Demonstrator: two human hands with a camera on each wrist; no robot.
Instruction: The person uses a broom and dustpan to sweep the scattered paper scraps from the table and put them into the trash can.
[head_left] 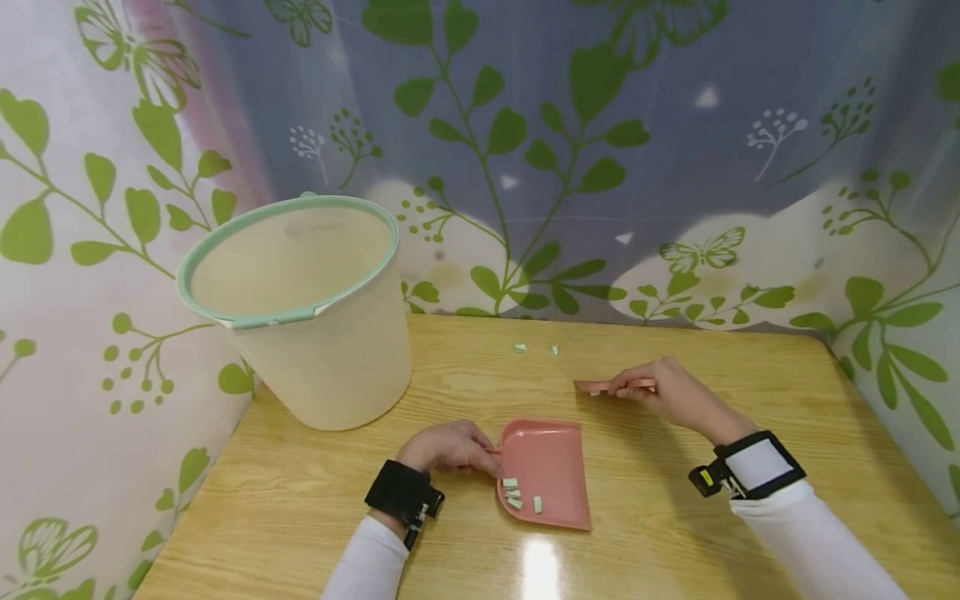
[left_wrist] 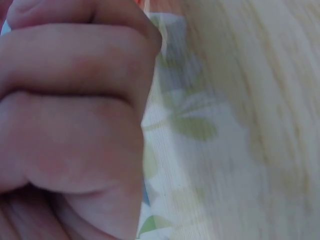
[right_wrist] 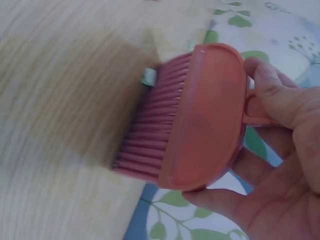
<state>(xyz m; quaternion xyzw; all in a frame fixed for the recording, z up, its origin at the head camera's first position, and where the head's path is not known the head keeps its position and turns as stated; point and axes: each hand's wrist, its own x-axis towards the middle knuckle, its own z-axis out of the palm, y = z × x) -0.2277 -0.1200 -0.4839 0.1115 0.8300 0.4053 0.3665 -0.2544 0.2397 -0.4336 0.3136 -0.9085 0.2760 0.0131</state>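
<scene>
My left hand (head_left: 450, 447) grips the short handle of a pink dustpan (head_left: 551, 467), which lies on the table with its open edge facing right. Several small pale green pieces (head_left: 511, 483) lie in the pan, mostly near its handle side. In the left wrist view, curled fingers (left_wrist: 75, 135) fill the left side and the pan is barely seen. My right hand (head_left: 678, 396) holds a pink hand brush (right_wrist: 207, 117) by its handle, beyond and right of the pan. One pale green piece (right_wrist: 148, 76) is beside the bristles. Two more pieces (head_left: 520, 347) lie toward the table's back.
A tall cream bucket (head_left: 337, 358) with a mint green rim stands at the table's back left. Behind the wooden table (head_left: 300, 500) hangs a leaf-patterned curtain (head_left: 510, 167), which also runs along both sides.
</scene>
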